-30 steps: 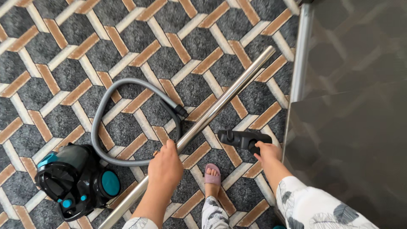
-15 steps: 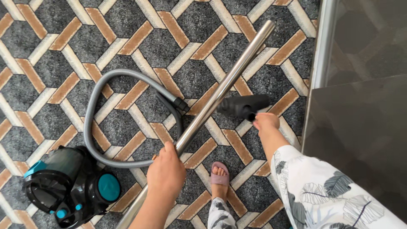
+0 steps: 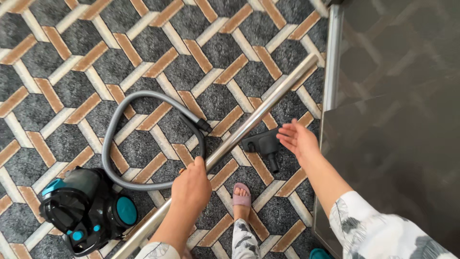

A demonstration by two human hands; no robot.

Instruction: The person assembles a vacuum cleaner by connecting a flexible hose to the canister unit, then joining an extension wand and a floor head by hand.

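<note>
Two hands: both belonging to the person wearing the camera, working over the patterned floor covering.
Left hand (image 3: 190, 184): clenching around the long shiny metal vacuum tube (image 3: 254, 124), gripping it low so the tube is slanting up and away from the body.
Right hand (image 3: 297, 139): lying released, palm up and fingers spread, hovering just beside the black plastic floor nozzle (image 3: 262, 144) without gripping it.
Tube: smooth, round and reflective, running diagonally from beside the canister toward the glass panel.
Nozzle: flat, matte black, with a short neck, lying on the carpet right next to the tube, apparently detached from it.
Hose: the grey ribbed flexible hose (image 3: 125, 124) is looping in a wide arc from the tube back to the canister, slack enough to let the tube swing.
Canister: the black and teal plastic vacuum canister (image 3: 84, 208) is sitting left of the tube, glossy and rounded.
Carpet: the grey, cream and tan geometric carpet (image 3: 72, 62) is looking short-piled and rough.
Glass panel: the dark glossy panel with a metal edge (image 3: 397, 96) is standing right of the tube.
Foot: a foot in a pink sandal (image 3: 241, 195) is planted beneath the tube.
</note>
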